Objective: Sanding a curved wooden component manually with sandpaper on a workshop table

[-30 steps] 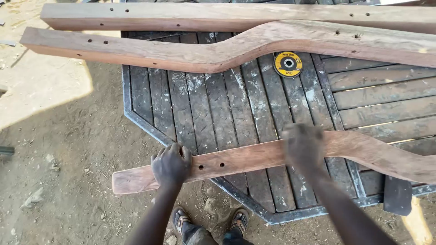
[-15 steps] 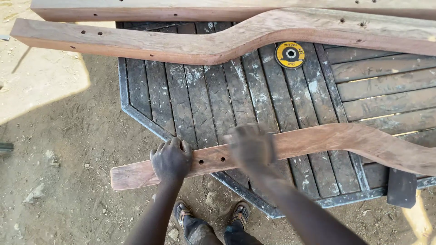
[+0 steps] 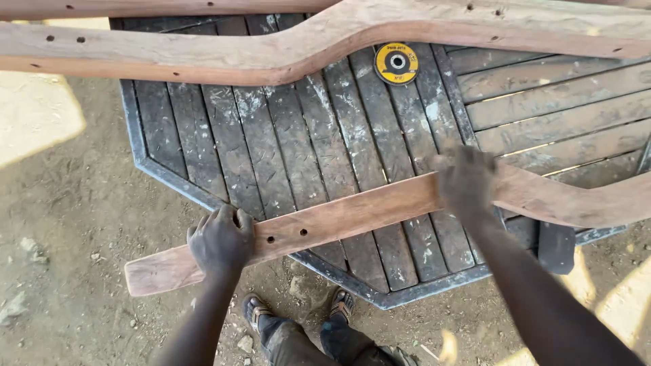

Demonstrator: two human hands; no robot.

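Note:
A long curved wooden piece (image 3: 352, 217) with two small drilled holes lies across the near edge of a dark slatted table (image 3: 146, 159). Its left end sticks out over the ground. My left hand (image 3: 220, 240) grips that piece near its left end, fingers wrapped over its far edge. My right hand (image 3: 466, 179) is pressed on top of the same piece further right, where it begins to bend, with the fingers curled over the far edge. Whether anything lies under that palm is hidden.
A second, larger curved wooden piece (image 3: 203, 57) with drilled holes spans the far side of the table, and a straight beam (image 3: 135, 8) lies behind it. A yellow grinding disc (image 3: 397, 63) rests on the slats. My sandalled feet (image 3: 258, 308) stand on dirt ground (image 3: 61, 224).
My right hand slid left along the near wooden piece, then back to the right. My left hand kept its grip near the left end. The view has moved closer.

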